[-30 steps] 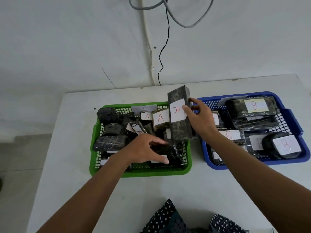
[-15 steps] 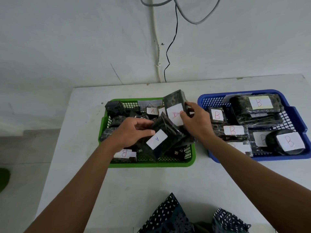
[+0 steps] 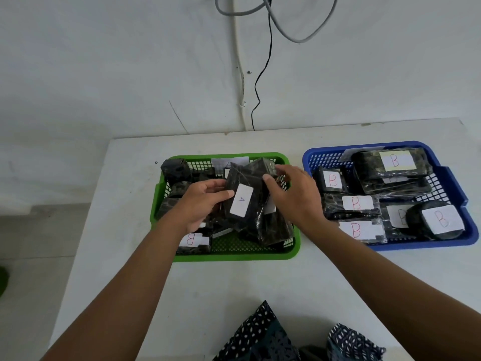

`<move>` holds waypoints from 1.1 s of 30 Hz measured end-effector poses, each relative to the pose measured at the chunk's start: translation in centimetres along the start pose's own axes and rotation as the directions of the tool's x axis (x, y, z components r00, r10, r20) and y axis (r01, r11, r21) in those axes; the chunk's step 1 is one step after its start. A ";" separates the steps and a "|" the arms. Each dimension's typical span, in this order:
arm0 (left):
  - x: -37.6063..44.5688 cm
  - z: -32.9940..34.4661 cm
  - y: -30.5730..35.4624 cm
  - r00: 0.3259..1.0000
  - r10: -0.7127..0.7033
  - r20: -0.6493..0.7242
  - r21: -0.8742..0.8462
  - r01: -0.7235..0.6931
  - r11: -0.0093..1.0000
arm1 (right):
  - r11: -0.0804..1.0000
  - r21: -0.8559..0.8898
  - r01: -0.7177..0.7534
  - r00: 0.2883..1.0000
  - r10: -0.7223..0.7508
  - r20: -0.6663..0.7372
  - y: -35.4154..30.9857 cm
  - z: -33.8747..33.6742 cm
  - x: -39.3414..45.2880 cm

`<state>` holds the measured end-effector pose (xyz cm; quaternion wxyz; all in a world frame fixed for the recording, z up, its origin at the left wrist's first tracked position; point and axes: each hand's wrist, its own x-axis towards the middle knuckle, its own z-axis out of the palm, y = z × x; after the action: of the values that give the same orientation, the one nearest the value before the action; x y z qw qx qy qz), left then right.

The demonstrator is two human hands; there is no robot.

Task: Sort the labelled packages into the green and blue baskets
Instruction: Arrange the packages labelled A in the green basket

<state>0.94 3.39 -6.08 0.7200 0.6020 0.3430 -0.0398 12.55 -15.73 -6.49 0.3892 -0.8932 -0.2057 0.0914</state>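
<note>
A green basket at the table's middle holds several dark wrapped packages. My left hand grips a flat black package with a white A label, lifted above the pile. My right hand has its fingers curled over a taller dark package behind it, thumb against its side. At the basket's front left corner lies a package with a B label. To the right stands the blue basket, filled with B packages.
The baskets stand side by side on a white table pushed against a white wall. Cables hang down the wall behind the green basket. Patterned fabric shows at the near table edge.
My left hand picked the flat A package out of the green basket and raised it. My right hand lowered the tall A package toward the pile and now rests over it.
</note>
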 end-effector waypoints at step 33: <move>1.5 5.0 -2.7 0.982 -0.025 -0.188 0.164 0.057 0.985 | 0.864 0.351 -0.361 0.926 0.377 0.024 0.9 -1.1 4.8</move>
<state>3.08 -1.25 -8.95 0.6304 0.6545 0.4164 -0.0273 17.48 -14.87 -6.45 0.5213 -0.8345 -0.0029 0.1788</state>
